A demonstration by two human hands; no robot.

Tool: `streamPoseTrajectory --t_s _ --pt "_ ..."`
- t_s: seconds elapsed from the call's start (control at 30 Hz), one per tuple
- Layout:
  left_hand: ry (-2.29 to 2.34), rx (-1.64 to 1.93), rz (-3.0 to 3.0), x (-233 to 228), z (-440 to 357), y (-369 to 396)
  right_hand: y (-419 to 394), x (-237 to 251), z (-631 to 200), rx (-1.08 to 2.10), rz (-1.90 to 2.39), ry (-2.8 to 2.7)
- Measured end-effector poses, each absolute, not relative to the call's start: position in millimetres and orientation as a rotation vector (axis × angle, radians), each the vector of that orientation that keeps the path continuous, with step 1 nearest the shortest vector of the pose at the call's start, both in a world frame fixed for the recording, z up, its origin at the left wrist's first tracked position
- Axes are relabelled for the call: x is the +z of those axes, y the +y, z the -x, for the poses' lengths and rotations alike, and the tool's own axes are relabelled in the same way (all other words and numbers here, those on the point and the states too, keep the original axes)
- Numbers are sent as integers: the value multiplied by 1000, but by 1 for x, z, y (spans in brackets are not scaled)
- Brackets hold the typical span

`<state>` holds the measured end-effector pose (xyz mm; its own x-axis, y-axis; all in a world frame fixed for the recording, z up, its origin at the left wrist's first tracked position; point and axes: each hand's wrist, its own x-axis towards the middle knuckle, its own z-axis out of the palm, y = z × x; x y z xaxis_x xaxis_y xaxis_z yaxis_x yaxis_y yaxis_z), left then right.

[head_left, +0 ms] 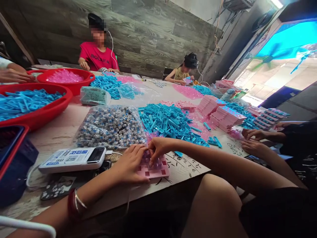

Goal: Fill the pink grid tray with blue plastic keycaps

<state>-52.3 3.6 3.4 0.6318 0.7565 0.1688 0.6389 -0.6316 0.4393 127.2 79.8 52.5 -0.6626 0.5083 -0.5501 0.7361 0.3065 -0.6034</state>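
A pink plastic grid plate [158, 170] lies at the near edge of the table. My left hand [130, 165] rests on its left side and grips it. My right hand [158, 148] reaches over the plate from the right, fingertips pinched down on its upper cells; whatever small piece they hold is hidden. Just behind the plate sit a clear bag of small grey and white parts [111, 127] and a heap of blue plastic pieces [168, 122].
A white power bank [73, 159] and a blue basket [12, 158] lie at left. Red tubs [49, 110] hold blue and pink pieces. Stacks of pink plates [220, 114] stand at right. A co-worker's hands [252, 140] rest at right; two other people sit at the far side.
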Motion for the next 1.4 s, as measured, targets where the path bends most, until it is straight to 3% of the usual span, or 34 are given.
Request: streamPoseTrajectory --t_s 0.9,1.4 --pt "1103 633 -2446 -8 51 7 98 67 -99 -660 -670 2397" --pt "1188 649 -2459 -16 46 10 91 70 -90 -545 -712 2336"
